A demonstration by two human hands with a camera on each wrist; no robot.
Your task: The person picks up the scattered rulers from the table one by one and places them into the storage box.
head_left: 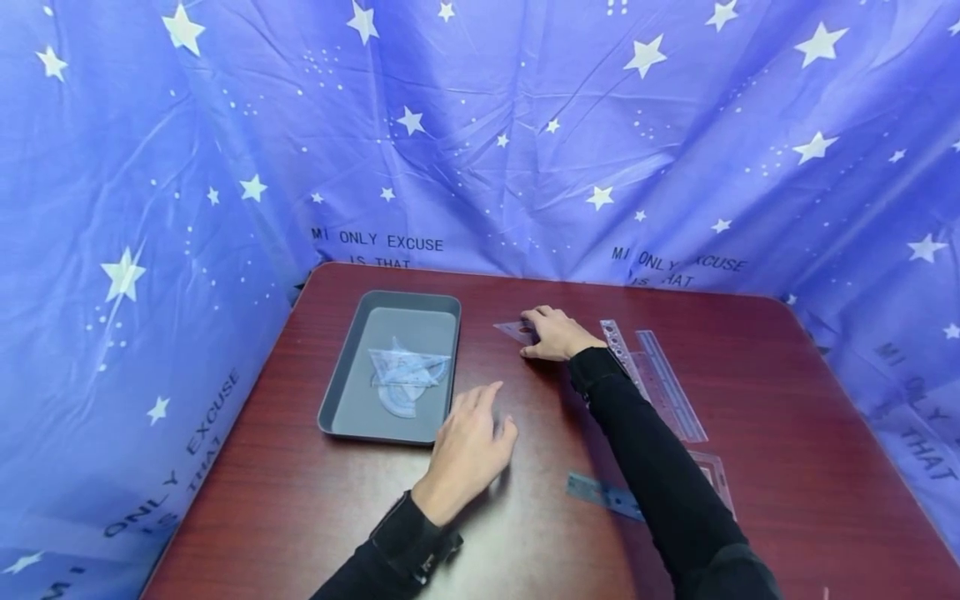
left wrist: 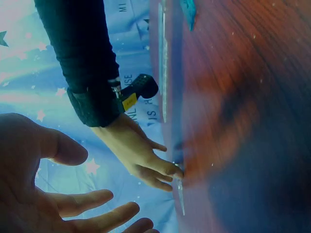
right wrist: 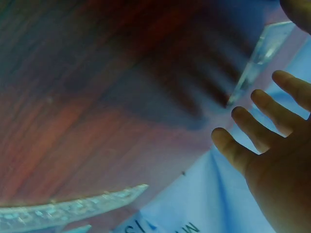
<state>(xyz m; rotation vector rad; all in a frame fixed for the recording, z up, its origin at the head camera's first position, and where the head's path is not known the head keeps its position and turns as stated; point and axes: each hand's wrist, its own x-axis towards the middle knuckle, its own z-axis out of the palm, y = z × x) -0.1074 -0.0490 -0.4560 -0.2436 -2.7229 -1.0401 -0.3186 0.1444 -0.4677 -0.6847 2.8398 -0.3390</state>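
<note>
My right hand (head_left: pixel 557 335) reaches over a clear set square (head_left: pixel 508 331) at the back of the table, covering part of it. In the right wrist view its fingers are loosely spread next to that set square (right wrist: pixel 262 56), and contact is hard to tell. Beside the grey tray's (head_left: pixel 358 404) near right corner hovers my left hand (head_left: pixel 468 450), fingers relaxed and holding nothing. Inside the tray lie a clear protractor (head_left: pixel 397 402) and a clear triangular set square (head_left: pixel 384 360), overlapping one another.
Right of the right forearm lie a clear ruler with holes (head_left: pixel 612 337) and a straight ruler (head_left: pixel 671 385). Nearer, a bluish ruler (head_left: pixel 588 487) and a clear flat piece (head_left: pixel 722 479) are partly hidden by the sleeve. A starry blue curtain (head_left: pixel 517 167) surrounds the table (head_left: pixel 300 517).
</note>
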